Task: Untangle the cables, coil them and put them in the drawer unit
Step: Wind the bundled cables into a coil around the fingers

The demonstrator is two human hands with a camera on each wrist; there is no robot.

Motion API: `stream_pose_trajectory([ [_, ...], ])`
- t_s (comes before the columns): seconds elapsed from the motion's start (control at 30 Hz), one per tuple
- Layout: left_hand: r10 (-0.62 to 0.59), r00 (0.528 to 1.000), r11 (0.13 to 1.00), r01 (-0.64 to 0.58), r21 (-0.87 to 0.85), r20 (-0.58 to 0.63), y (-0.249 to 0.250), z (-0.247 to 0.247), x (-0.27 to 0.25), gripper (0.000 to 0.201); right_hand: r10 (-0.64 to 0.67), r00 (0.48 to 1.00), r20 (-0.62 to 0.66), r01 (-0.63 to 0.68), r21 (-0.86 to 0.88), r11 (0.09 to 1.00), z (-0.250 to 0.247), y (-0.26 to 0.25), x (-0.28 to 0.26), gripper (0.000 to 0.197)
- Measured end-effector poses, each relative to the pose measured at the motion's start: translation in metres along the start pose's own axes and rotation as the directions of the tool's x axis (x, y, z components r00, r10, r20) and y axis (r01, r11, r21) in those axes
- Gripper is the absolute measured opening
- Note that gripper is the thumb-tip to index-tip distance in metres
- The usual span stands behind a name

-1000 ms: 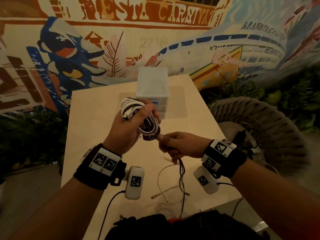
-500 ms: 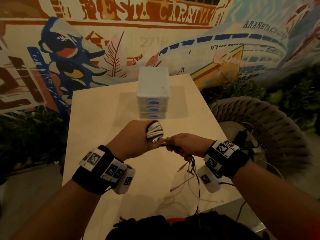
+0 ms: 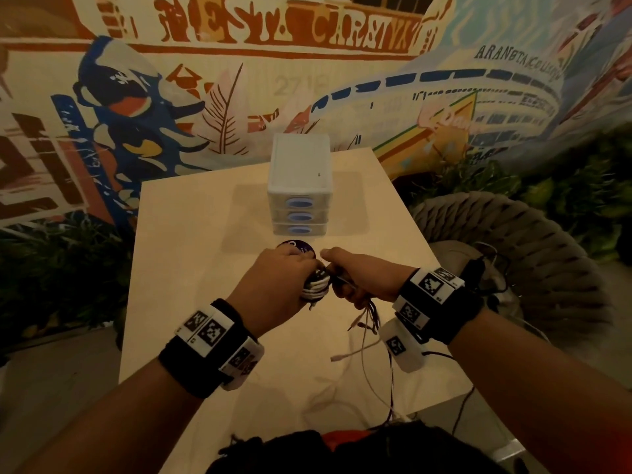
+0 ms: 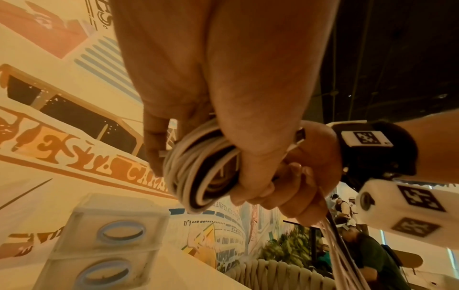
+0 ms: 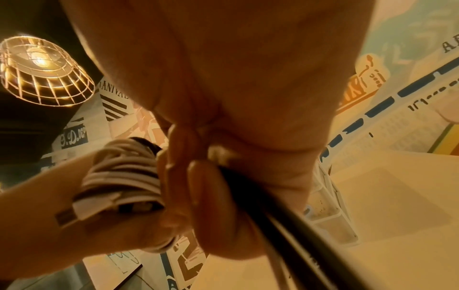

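left fingers [image 4: 154,149] curled tight round coil [image 3: 316,285], thumb over the top; right fingers [image 5: 211,196] clamped on the loose strands [image 3: 371,323] just right of it. coil held above table [image 3: 178,268], near side of drawer unit [image 3: 299,186], white turns with a dark one showing among them in the left wrist view. since a second ago: dropped from up in front of the unit to lower and nearer, left hand [image 3: 277,285] rolled knuckles-up, right hand [image 3: 362,278] closed in until touching the left. loose run shorter now, tails hanging off the near edge, one pale plug end [image 3: 337,358] swinging free. purple disc [image 3: 298,249] now uncovered on the table just beyond the left hand, near the unit's bottom drawer.

probably another turn laid on, so coiling well along but not finished: several strands, pale and dark, not yet wound in. all three drawers shut, so nothing stored yet. next likely more wraps, then a hand freed to pull a drawer. risk: coil springing open if the left grip loosens.
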State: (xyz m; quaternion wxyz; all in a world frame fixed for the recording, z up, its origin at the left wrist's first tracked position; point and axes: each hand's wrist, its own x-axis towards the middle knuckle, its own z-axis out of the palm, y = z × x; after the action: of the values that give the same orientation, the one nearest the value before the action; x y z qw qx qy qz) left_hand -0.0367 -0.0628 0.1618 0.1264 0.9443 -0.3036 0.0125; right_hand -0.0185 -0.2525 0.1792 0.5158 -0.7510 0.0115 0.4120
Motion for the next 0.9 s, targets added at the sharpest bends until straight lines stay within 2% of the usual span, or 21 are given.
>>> stream_pose_trajectory([
  [0.1,-0.091,0.990,0.995,0.094,-0.022,0.111,0.004,0.002,0.003,0.015,-0.003,1.000,-0.016,0.001,-0.114,0.993,0.001,-0.001,0.002,0.063],
  [0.2,-0.108,0.975,0.994,0.108,0.008,0.194,0.003,0.005,0.004,0.016,-0.012,1.000,0.022,0.018,-0.274,0.962,0.001,-0.003,0.003,0.066],
  [0.23,-0.112,0.971,0.994,0.110,0.020,0.209,0.003,0.006,0.004,0.015,-0.016,0.998,0.055,0.033,-0.325,0.945,0.001,-0.005,0.002,0.060],
  [0.33,-0.161,0.958,0.985,0.141,0.098,0.240,0.006,0.008,0.004,0.022,-0.006,0.986,0.164,0.085,-0.478,0.874,0.000,-0.011,-0.003,0.015],
  [0.4,-0.159,0.955,0.981,0.125,0.147,0.250,0.011,0.010,0.004,0.022,0.027,0.983,0.182,0.075,-0.532,0.843,0.001,-0.015,-0.002,0.004],
  [0.6,-0.176,0.928,0.960,0.088,0.267,0.328,0.021,0.015,0.005,0.015,0.141,0.976,0.165,-0.007,-0.624,0.781,0.012,-0.019,0.008,0.022],
  [0.77,-0.188,0.911,0.949,0.073,0.306,0.366,0.026,0.016,0.005,0.022,0.110,0.991,0.079,-0.037,-0.622,0.782,0.019,-0.018,0.005,0.040],
  [0.83,-0.189,0.914,0.942,0.066,0.328,0.359,0.028,0.015,0.004,0.023,0.105,0.993,0.059,-0.043,-0.642,0.765,0.022,-0.019,0.005,0.035],
  [0.9,-0.195,0.911,0.939,0.067,0.337,0.362,0.032,0.015,0.005,0.023,0.137,0.990,0.043,-0.067,-0.708,0.703,0.026,-0.021,0.008,0.021],
])
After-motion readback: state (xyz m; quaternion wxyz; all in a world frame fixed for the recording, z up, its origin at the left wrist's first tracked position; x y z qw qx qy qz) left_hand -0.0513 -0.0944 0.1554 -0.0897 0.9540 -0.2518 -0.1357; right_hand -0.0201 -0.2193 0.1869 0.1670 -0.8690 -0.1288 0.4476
